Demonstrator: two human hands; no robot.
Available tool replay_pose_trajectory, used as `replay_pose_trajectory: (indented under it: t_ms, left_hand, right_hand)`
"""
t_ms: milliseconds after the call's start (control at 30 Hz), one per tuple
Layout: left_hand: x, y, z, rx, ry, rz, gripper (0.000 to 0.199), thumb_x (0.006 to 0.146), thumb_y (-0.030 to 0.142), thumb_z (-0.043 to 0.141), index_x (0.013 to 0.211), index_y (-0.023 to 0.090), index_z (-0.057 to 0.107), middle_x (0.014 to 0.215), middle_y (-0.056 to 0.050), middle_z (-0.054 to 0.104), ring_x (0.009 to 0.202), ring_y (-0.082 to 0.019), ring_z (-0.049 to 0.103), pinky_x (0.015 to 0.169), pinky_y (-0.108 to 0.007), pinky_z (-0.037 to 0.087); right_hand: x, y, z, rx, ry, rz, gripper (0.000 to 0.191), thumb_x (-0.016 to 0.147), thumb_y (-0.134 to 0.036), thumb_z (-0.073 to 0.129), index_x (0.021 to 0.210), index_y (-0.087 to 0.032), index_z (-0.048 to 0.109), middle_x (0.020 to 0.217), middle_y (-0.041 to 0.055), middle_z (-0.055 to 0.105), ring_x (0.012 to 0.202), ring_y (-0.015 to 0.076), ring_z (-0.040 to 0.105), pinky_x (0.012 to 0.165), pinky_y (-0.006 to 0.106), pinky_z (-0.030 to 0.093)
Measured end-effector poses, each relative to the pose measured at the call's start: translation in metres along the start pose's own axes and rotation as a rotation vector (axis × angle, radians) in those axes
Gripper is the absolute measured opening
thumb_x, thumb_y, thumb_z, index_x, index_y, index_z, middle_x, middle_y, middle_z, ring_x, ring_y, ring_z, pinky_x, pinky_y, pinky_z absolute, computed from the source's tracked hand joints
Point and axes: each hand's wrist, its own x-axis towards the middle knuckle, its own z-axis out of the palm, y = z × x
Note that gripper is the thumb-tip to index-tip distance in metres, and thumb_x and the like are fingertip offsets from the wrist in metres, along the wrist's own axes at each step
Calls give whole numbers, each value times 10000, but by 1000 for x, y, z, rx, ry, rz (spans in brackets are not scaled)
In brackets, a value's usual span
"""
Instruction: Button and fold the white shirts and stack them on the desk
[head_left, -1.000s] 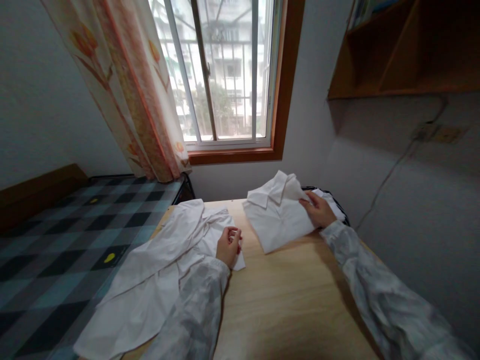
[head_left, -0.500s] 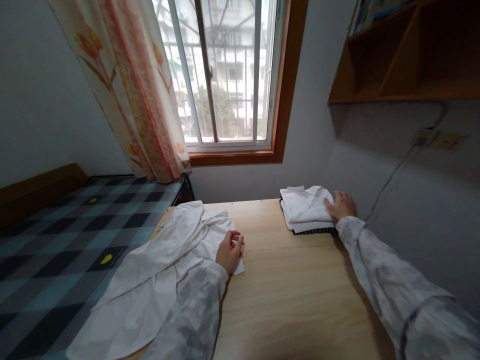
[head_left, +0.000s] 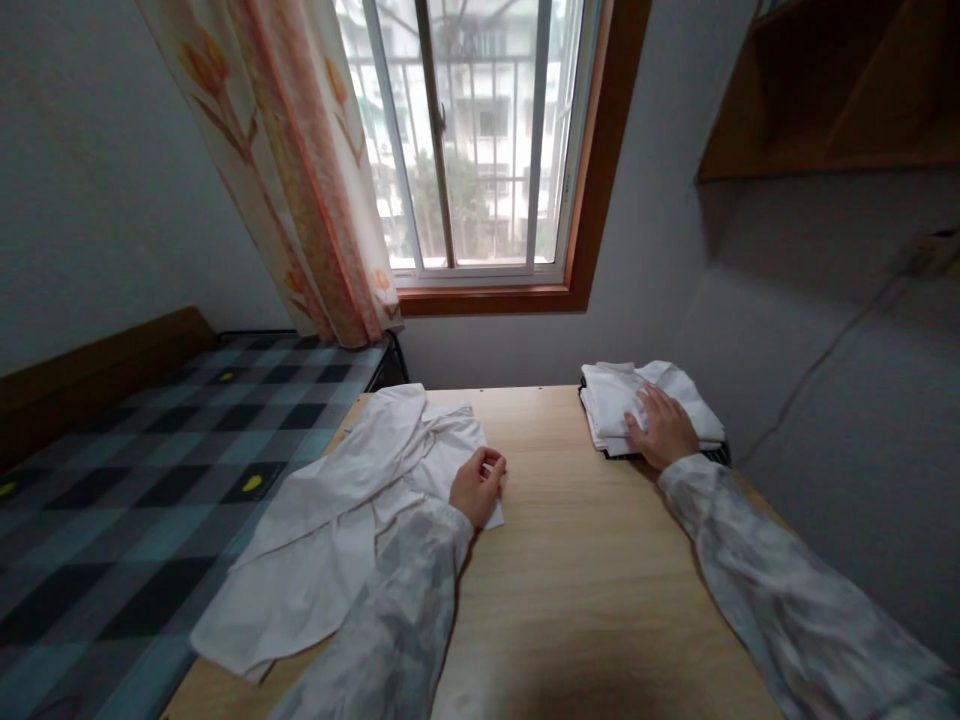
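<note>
A loosely spread white garment (head_left: 322,520), possibly a shirt, lies creased along the left side of the wooden table (head_left: 570,560). My left hand (head_left: 478,487) rests over its right end, fingers curled in and thumb close to the fingertips; nothing shows between them. Toward the back right corner sits a stack of folded white clothes (head_left: 611,400), with dark cloth showing at the bottom. On the front of this stack lies my right hand (head_left: 664,425), fingers stretched out and spread. The palm's underside is hidden.
Left of the table stands a bed with a checked cover (head_left: 150,520). A flowered curtain (head_left: 300,180) hangs beside the window (head_left: 480,150). Wooden shelves (head_left: 825,120) are fixed to the right wall, above a hanging cable (head_left: 817,360).
My right hand has moved from the right edge of the folded stack onto its front and top. My left hand stays by the spread garment. The view has turned slightly left and down.
</note>
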Motion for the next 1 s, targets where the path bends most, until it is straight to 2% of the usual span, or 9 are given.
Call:
replay_pose_trajectory:
  t_ms: [100,200,367,500,567,667,833,900,1000]
  left_hand:
    - [0,11,-5,9,-53,15,301,940,524,669,994,230,708,942,-48,774,741,-186,697,665,-295,532]
    - [0,24,-31,147,-75,121,277,937,482,690,1051,235,739,1038,-82,785,919,-239,733,789,-345,573]
    - [3,16,-132,559,8,276,450,842,513,775,1193,237,718,1274,-140,754,1235,-346,710,1135,-482,533]
    - [-9,-17,-222,893,107,105,832,625,663,863,1285,194,674,1500,-223,648,1432,-458,583,1241,-568,438]
    - [-20,-31,-250,963,121,12,848,659,709,805,1326,206,660,1547,-204,626,1390,-456,618,1196,-574,478]
    - [-35,-42,-264,928,73,8,686,823,711,646,1328,248,677,1475,-143,696,1361,-375,652,1186,-493,494]
    - [-39,-40,-253,890,94,34,544,890,618,542,1230,249,751,1329,-138,765,1247,-345,698,1143,-452,519]
    - [-37,-38,-253,850,85,25,527,913,583,493,1197,234,768,1305,-141,772,1247,-335,697,1136,-440,519]
    - [-34,-36,-261,777,85,-43,549,951,568,419,1144,206,786,1235,-139,794,1176,-324,724,1030,-407,565]
  right_hand:
    - [-34,-51,5,192,-33,-214,592,1004,-418,541,1556,-206,584,1708,141,486,1603,349,405,1342,578,289]
    - [-64,-86,21,295,-187,-318,566,1009,-425,573,1540,-236,618,1714,114,488,1580,350,452,1330,597,324]
    - [-75,-91,41,348,-285,-274,587,1031,-480,568,1554,-218,626,1668,135,548,1564,339,487,1312,563,381]
    - [-73,-99,46,388,-259,-282,572,1035,-496,584,1519,-199,655,1645,155,568,1552,355,498,1322,581,350]
    - [-72,-119,51,420,-260,-274,563,1032,-532,601,1492,-214,670,1626,155,588,1539,366,507,1311,600,355]
    - [-69,-168,61,483,-253,-234,571,1005,-619,649,1395,-206,714,1565,180,630,1482,386,551,1272,600,397]
    - [-63,-249,70,598,-273,-217,362,875,-531,851,1108,-271,753,1292,104,744,1232,333,659,1123,481,512]
    - [-60,-262,73,606,-298,-216,179,892,-392,827,993,-269,746,1138,78,768,1130,311,679,1044,443,529]
    - [-51,-253,75,599,-309,-172,50,928,-295,736,909,-249,733,987,74,791,998,303,712,954,430,519]
